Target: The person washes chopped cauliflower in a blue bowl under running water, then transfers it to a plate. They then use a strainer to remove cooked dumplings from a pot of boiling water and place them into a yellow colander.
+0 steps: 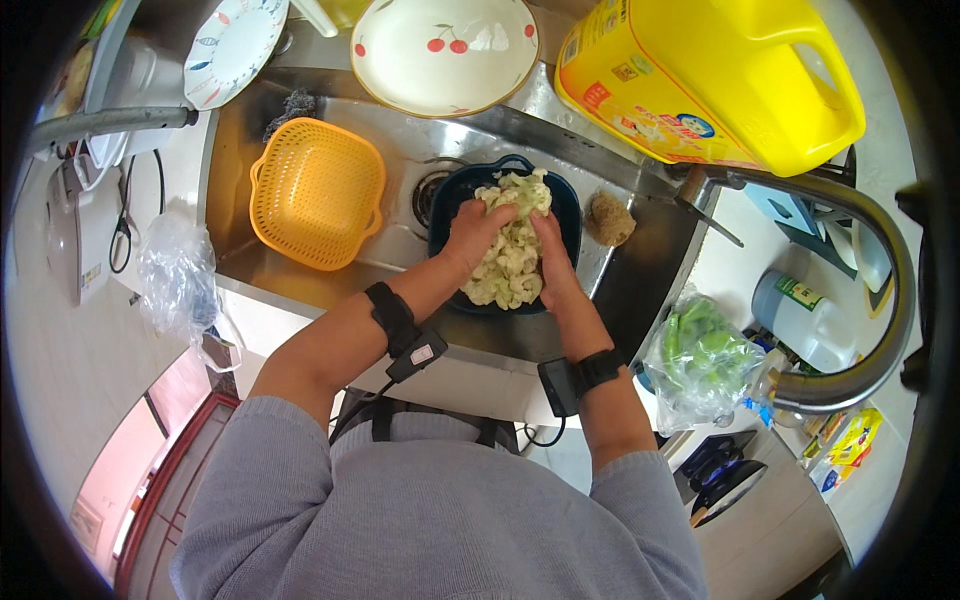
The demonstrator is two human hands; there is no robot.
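Observation:
Both my hands grip a pile of pale cauliflower florets [510, 259] above a dark blue basin [568, 202] in the steel sink. My left hand [480, 232] presses on the left and upper side, thumb across the florets. On the right side, my right hand [553, 259] cups them with its fingers pointing away from me. The florets hide most of the basin's inside. To the left of the basin, a yellow-orange plastic colander [319, 191] sits in the sink with nothing in it.
A brown scrubbing sponge [611, 219] lies right of the basin; a steel wool scourer [292, 112] is behind the colander. An oval cherry-patterned plate [446, 67] and a large yellow jug [690, 82] stand behind. The faucet [892, 247] arches at right, near bagged green peppers [701, 345].

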